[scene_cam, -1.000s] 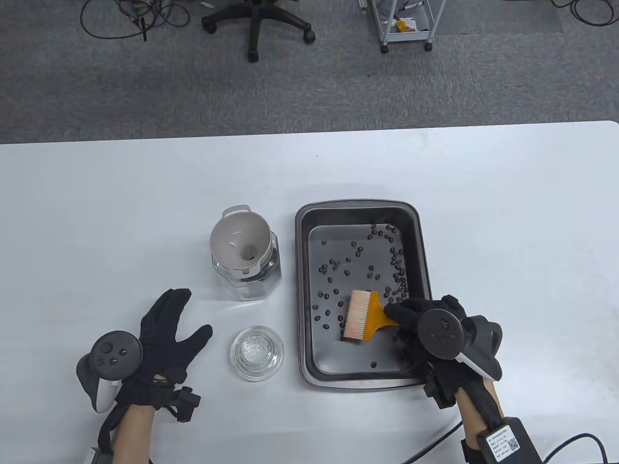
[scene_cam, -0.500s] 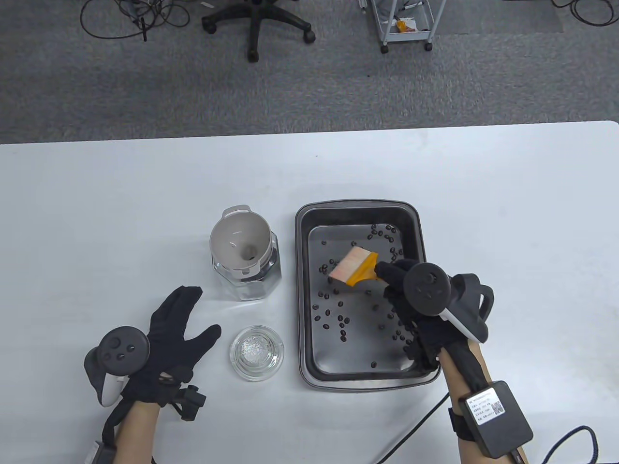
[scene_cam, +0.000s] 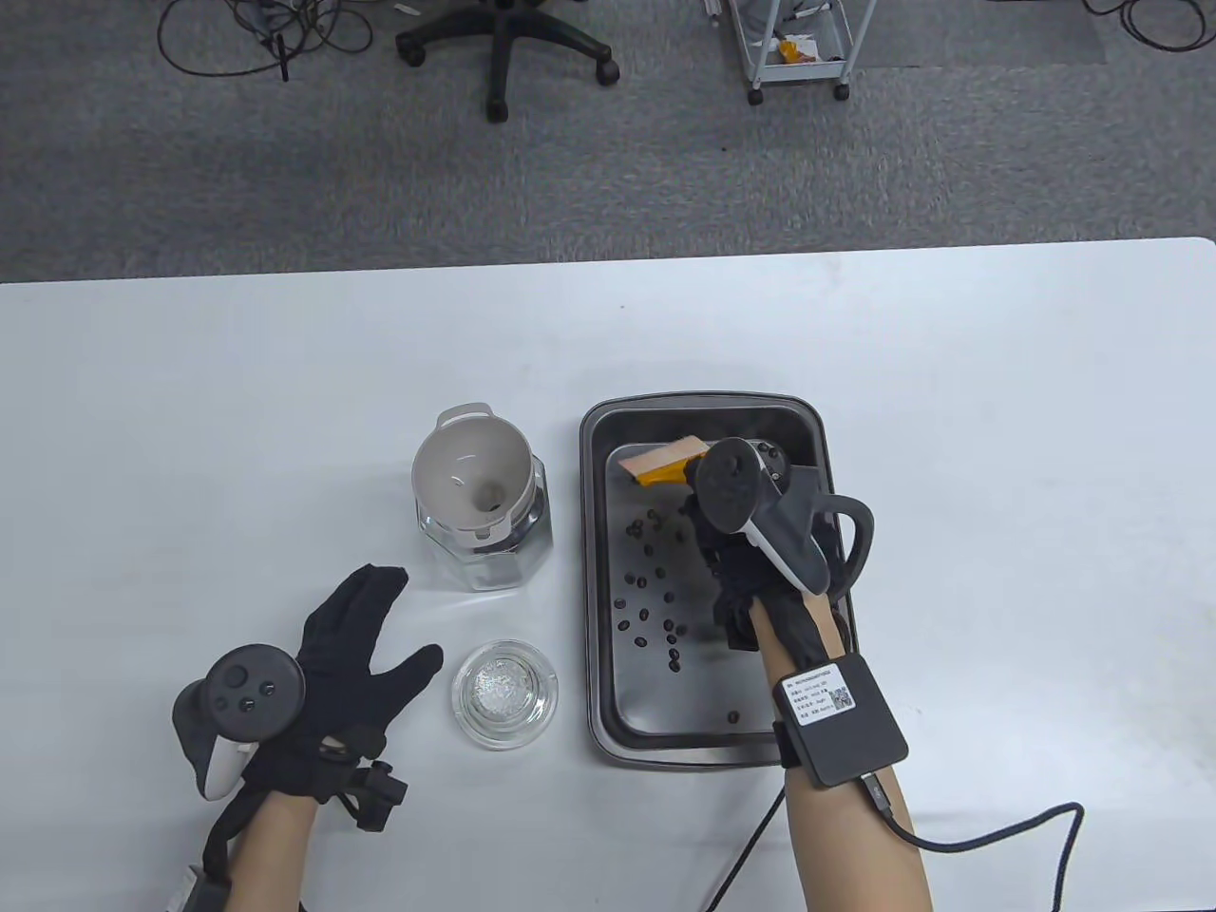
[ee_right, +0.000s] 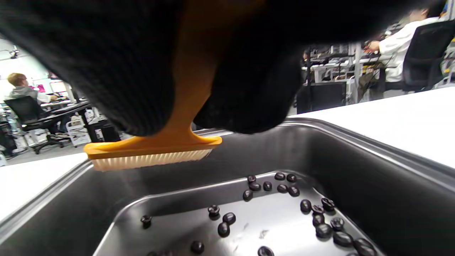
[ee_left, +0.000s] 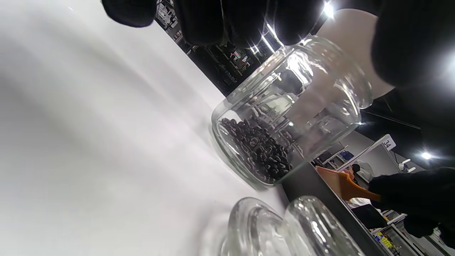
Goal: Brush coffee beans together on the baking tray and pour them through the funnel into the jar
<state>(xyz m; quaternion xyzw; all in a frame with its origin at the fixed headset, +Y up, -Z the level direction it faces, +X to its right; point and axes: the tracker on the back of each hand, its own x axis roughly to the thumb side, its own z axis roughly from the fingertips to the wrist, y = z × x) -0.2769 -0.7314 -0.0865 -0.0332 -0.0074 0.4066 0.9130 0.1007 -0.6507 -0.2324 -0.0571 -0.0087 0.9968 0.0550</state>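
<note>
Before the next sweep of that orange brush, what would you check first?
1. Brush held by right hand: ok.
2. Bristles over the far end of the baking tray, above the floor: ok.
3. Coffee beans gathered together: not ok, scattered.
4. Funnel seated in jar: ok.
5. Left hand off the tray, holding nothing: ok.
6. Glass lid away from the tray: ok.

right hand hides far-right beans, brush handle
</note>
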